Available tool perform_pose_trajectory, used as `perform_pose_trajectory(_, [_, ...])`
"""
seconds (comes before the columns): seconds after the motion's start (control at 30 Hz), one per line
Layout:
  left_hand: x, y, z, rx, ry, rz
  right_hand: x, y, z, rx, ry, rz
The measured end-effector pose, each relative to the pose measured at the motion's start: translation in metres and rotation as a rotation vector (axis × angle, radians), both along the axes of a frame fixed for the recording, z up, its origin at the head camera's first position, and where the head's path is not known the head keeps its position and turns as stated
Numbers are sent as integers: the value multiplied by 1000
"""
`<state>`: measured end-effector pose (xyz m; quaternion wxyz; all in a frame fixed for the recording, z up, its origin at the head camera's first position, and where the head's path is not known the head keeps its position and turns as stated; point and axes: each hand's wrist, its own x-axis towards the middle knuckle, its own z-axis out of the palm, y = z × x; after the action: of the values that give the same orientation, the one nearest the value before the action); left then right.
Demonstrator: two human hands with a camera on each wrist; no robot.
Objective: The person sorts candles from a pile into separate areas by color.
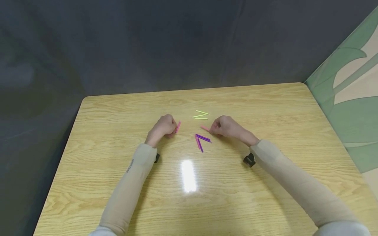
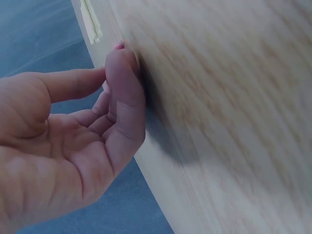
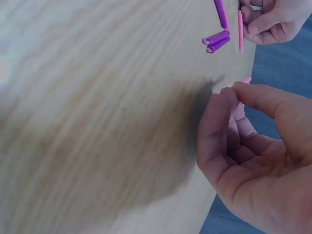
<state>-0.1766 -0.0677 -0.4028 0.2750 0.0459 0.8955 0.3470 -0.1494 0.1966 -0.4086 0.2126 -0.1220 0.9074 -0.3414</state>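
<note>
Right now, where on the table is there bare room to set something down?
The table is bare between the sleeves, nearer the person than the purple sticks; outside each arm, towards the side edges; and between the yellow sticks and far edge. It's crowded between the left hand and right hand, with pink sticks there too.

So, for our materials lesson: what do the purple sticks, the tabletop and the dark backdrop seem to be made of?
Purple sticks: perhaps plastic or dyed wood; smooth-looking, evenly coloured sides leave both open.
Tabletop: wood or wood-effect laminate, judging by its streaked grain; a bright reflection suggests a glossy finish.
Dark backdrop: probably cloth or flexible sheeting, mostly dull, with soft creases.
</note>
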Motion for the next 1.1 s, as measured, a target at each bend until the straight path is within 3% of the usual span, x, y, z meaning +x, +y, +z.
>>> perform_pose_trajectory(0.2, [1, -4, 0, -22, 2, -27, -1, -4, 7, -14, 15, 11])
perform_pose_trajectory(0.33, [3, -7, 1, 8, 6, -29, -2, -6, 11, -19, 5, 14])
perform_pose_trajectory(0.57, [5, -12, 1, 32, 4, -20, -7, -15, 19, 0, 72, 51])
perform_pose_trajectory(1.1, [5, -12, -1, 64, -27, -41, -23, -43, 32, 55, 137, 260])
